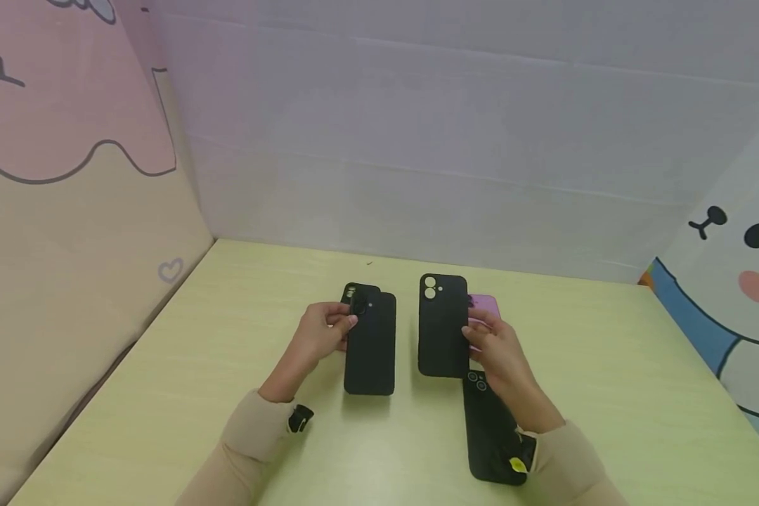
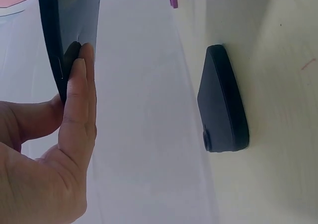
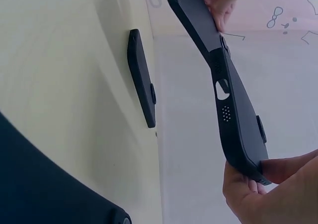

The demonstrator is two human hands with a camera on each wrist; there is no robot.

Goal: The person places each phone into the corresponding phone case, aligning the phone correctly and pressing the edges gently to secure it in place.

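Note:
My left hand (image 1: 322,330) pinches the left edge of a black phone (image 1: 371,351), thumb on top and fingers underneath. Its camera area lies at the upper left. In my right hand (image 1: 500,351) is a black phone case (image 1: 443,330), pinched at its right edge. Light shows through its two round camera holes, and a port opening (image 3: 222,89) in its end shows in the right wrist view. Both pieces are raised above the table, side by side. Another black phone-shaped piece (image 2: 221,102) lies behind the left hand, partly hidden in the head view.
A pink phone-shaped piece (image 1: 485,303) lies behind the right hand, mostly covered. Under the right forearm lies a black one with two ringed lenses (image 1: 483,429). The pale table (image 1: 228,422) meets a white wall (image 1: 417,176) at the back and printed panels at the sides.

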